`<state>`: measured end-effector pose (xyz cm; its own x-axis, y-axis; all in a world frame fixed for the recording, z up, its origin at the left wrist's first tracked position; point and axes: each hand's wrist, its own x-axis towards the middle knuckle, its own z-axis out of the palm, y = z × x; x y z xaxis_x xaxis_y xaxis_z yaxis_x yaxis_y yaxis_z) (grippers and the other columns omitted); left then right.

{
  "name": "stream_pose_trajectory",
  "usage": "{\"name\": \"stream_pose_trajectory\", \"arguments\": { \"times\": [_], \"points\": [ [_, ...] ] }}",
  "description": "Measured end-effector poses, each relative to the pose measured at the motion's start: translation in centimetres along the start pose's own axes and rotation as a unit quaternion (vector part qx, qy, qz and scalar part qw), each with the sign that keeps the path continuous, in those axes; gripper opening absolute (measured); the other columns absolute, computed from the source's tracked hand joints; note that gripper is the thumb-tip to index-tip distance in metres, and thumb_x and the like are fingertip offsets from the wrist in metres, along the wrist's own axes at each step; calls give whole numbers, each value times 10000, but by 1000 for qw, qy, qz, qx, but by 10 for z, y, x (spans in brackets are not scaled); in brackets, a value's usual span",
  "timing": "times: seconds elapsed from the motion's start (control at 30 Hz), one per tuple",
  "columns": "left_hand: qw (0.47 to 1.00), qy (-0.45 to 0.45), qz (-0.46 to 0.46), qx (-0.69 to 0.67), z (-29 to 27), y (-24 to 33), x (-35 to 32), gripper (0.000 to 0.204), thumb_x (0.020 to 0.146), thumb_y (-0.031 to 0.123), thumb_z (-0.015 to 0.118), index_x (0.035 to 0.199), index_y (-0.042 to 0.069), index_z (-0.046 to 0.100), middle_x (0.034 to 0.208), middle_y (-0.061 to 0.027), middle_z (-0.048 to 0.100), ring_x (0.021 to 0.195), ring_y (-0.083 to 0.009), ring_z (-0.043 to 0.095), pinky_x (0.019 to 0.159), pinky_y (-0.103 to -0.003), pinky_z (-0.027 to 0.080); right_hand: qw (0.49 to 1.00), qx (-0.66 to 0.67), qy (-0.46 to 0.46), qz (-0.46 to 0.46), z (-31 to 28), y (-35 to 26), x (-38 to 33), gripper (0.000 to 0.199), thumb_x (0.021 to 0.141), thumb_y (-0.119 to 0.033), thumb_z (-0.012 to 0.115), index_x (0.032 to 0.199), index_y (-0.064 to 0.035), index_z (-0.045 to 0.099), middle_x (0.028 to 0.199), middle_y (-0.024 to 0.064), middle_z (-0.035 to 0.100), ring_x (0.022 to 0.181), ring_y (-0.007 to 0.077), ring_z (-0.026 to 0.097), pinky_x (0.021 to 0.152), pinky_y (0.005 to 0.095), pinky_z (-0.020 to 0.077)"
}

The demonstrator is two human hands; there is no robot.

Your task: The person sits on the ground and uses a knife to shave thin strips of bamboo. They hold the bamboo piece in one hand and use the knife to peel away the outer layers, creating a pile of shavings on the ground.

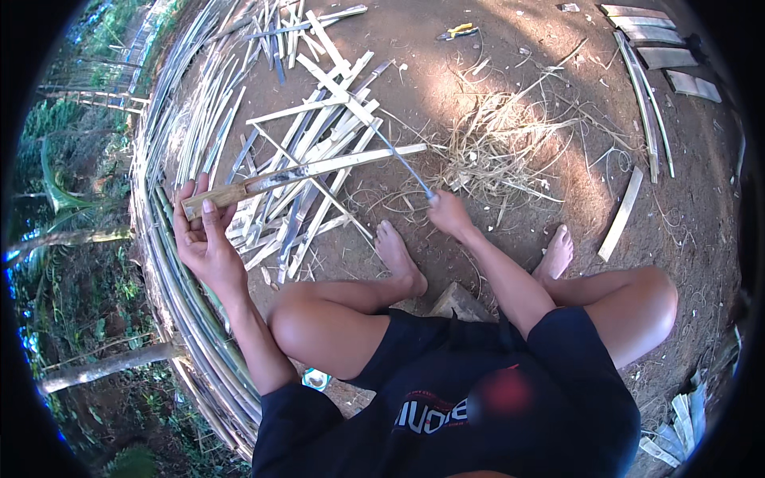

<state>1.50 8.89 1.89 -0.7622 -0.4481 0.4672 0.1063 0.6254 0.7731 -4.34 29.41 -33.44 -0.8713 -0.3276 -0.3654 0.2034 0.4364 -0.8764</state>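
Head view: knife [263, 185] in left grip [203, 231], bamboo strip [402, 163] in right grip [448, 211].

Long knife [263, 182] with wooden handle, held level in left hand [203, 239]; thin bamboo strip [402, 163] slants up-left from right hand [448, 211].

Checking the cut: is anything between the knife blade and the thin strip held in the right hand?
Nothing visible. The knife in the left hand lies over the pile of split slats, while the right hand pinches the thin strip beside it.
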Motion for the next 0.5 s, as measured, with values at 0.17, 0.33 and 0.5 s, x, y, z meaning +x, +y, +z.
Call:
{"name": "stream_pose_trajectory", "arguments": {
  "times": [0.17,0.33,0.5],
  "points": [
    [1000,10,-2,21,-1,-11,0,364,990,76,478,1319,-70,420,1271,-257,557,1084,-281,623,844,-351,592,998,-39,-9,-48,-17,-60,-21,205,881,-159,537,1013,-9,585,842,259,653,804,418,649,727,513,493],
    [999,9,11,30,3,-2,1,364,988,75,482,1316,-71,426,1267,-250,566,1050,-266,640,820,-325,594,998,-48,-8,28,-12,-1,-2,229,868,-161,558,1038,-8,578,831,267,652,830,418,648,768,502,504],
    [1000,8,10,23,-5,-12,-1,362,979,59,487,1316,-63,437,1258,-249,575,1030,-251,650,803,-307,594,997,-66,-23,-34,-4,-33,-27,236,880,-162,550,1061,-14,580,885,264,658,855,421,652,779,502,513]
  ]
}}
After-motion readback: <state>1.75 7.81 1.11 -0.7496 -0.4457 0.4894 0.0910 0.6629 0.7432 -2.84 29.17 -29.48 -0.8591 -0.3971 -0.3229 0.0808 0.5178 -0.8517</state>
